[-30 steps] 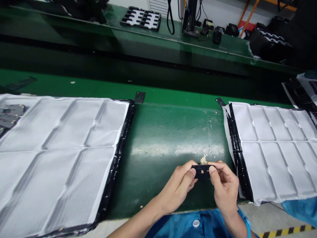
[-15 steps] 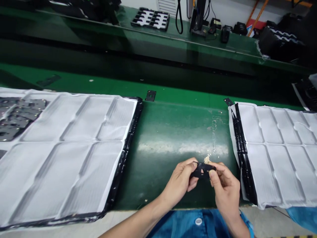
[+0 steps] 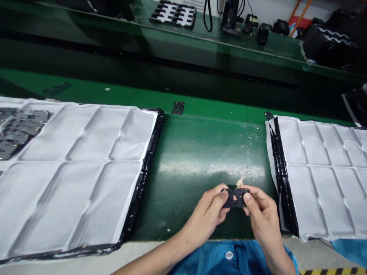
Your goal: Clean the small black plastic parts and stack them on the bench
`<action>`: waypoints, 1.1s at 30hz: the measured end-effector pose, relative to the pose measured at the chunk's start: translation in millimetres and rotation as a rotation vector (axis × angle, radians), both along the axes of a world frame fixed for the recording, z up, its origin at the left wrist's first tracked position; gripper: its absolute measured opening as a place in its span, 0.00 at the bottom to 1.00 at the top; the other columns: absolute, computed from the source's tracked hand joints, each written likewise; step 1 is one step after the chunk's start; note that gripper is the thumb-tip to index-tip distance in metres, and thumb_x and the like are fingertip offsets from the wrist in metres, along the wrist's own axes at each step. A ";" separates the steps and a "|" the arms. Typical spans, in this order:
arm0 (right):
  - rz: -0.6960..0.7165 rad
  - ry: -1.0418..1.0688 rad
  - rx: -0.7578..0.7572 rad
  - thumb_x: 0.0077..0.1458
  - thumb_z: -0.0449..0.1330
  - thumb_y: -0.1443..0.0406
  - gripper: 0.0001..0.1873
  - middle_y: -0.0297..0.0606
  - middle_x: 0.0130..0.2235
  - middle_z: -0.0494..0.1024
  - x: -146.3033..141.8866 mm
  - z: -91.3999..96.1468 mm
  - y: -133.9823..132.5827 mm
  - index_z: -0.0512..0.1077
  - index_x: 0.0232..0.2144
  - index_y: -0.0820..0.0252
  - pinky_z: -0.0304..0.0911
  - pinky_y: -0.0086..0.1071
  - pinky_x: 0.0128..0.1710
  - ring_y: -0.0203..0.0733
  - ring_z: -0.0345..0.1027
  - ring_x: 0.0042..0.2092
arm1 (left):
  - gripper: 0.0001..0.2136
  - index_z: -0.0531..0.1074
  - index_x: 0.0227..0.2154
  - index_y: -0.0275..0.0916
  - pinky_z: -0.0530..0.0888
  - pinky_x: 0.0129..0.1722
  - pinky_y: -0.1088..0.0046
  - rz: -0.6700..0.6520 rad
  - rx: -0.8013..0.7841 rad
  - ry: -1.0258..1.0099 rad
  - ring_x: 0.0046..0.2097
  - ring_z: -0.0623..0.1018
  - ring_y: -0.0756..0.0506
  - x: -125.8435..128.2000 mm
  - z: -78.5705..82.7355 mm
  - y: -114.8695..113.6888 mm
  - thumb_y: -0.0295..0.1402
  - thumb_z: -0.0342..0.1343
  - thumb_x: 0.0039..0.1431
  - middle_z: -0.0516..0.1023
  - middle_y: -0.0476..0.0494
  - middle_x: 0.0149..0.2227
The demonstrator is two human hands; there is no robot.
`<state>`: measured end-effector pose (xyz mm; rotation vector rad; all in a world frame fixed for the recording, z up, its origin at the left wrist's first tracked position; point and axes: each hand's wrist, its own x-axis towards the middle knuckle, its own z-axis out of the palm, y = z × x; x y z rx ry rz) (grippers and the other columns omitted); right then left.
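Note:
Between my two hands, above the near edge of the green worktable (image 3: 183, 214), is a small flat black plate (image 3: 235, 203) with cut-out holes. My left hand (image 3: 210, 204) pinches its left end, thumb on top. My right hand (image 3: 260, 208) grips the right end between thumb and fingers. The fingertips behind the plate are partly hidden. Just beyond it lies a little heap of tiny pale gold pieces (image 3: 239, 182) on the table.
A white-lined compartment tray (image 3: 94, 160) stands on the left, with several dark plates (image 3: 24, 126) at its far left. Another white-lined tray (image 3: 329, 168) stands on the right. Single black plates (image 3: 178, 107) lie on the bright green strip behind. A black-and-white tray (image 3: 173, 14) sits on the back shelf.
The black plate has tilted so its face with the holes shows more fully to me. Both hands keep hold of it in nearly the same place. The view has shifted slightly.

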<state>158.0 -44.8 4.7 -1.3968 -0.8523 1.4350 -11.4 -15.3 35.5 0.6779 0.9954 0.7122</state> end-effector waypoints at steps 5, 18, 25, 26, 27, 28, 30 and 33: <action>0.021 -0.056 0.022 0.62 0.69 0.51 0.18 0.35 0.27 0.77 -3.0 6.4 3.2 0.85 0.44 0.59 0.63 0.29 0.27 0.37 0.65 0.26 | 0.19 0.60 0.26 0.42 0.50 0.20 0.79 0.004 -0.004 0.112 0.21 0.51 0.55 -1.7 -5.9 -0.7 0.51 0.53 0.65 0.52 0.60 0.21; -0.083 0.051 -0.043 0.60 0.68 0.53 0.15 0.31 0.25 0.72 -12.5 -2.9 6.4 0.82 0.33 0.59 0.55 0.27 0.24 0.34 0.58 0.25 | 0.24 0.61 0.29 0.42 0.58 0.24 0.78 -0.096 0.148 0.221 0.26 0.57 0.51 -7.2 -3.8 -9.3 0.58 0.47 0.69 0.55 0.55 0.25; -0.037 0.117 -0.066 0.60 0.69 0.55 0.14 0.30 0.23 0.70 -9.2 -5.5 7.9 0.83 0.34 0.60 0.54 0.26 0.22 0.33 0.57 0.24 | 0.24 0.62 0.30 0.42 0.62 0.27 0.76 -0.197 0.205 0.224 0.27 0.61 0.50 -16.8 -2.8 -6.5 0.56 0.43 0.73 0.59 0.54 0.26; -0.022 0.105 -0.059 0.61 0.69 0.55 0.14 0.30 0.24 0.70 -8.7 -6.2 8.5 0.83 0.35 0.60 0.54 0.26 0.23 0.33 0.58 0.24 | 0.23 0.62 0.30 0.42 0.63 0.27 0.76 -0.208 0.209 0.225 0.27 0.60 0.50 -19.0 -2.2 -6.4 0.55 0.42 0.73 0.59 0.55 0.25; 0.000 0.088 -0.050 0.61 0.69 0.55 0.14 0.31 0.24 0.71 -8.3 -6.5 9.2 0.84 0.36 0.60 0.55 0.27 0.24 0.33 0.59 0.25 | 0.23 0.62 0.30 0.42 0.63 0.27 0.76 -0.220 0.217 0.231 0.27 0.60 0.50 -21.9 -1.3 -5.7 0.54 0.42 0.73 0.59 0.55 0.25; 0.029 0.067 -0.041 0.62 0.68 0.55 0.14 0.31 0.24 0.71 -8.2 -6.4 10.4 0.84 0.38 0.60 0.56 0.27 0.25 0.34 0.60 0.25 | 0.22 0.62 0.30 0.42 0.63 0.26 0.76 -0.234 0.232 0.249 0.27 0.60 0.50 -25.7 -0.3 -3.8 0.53 0.42 0.73 0.59 0.55 0.25; 0.078 0.018 -0.018 0.63 0.68 0.55 0.15 0.31 0.25 0.72 -9.3 -5.0 13.5 0.85 0.43 0.59 0.58 0.28 0.27 0.35 0.61 0.27 | 0.20 0.65 0.31 0.41 0.63 0.25 0.77 -0.262 0.288 0.319 0.26 0.62 0.49 -36.0 1.7 5.5 0.50 0.44 0.74 0.61 0.54 0.25; 0.064 -0.040 0.034 0.61 0.69 0.54 0.22 0.37 0.35 0.79 -13.5 -1.5 18.5 0.82 0.53 0.57 0.62 0.29 0.29 0.34 0.61 0.28 | 0.15 0.68 0.36 0.41 0.63 0.24 0.77 -0.272 0.401 0.467 0.25 0.66 0.49 -56.6 1.9 40.3 0.45 0.47 0.73 0.64 0.55 0.24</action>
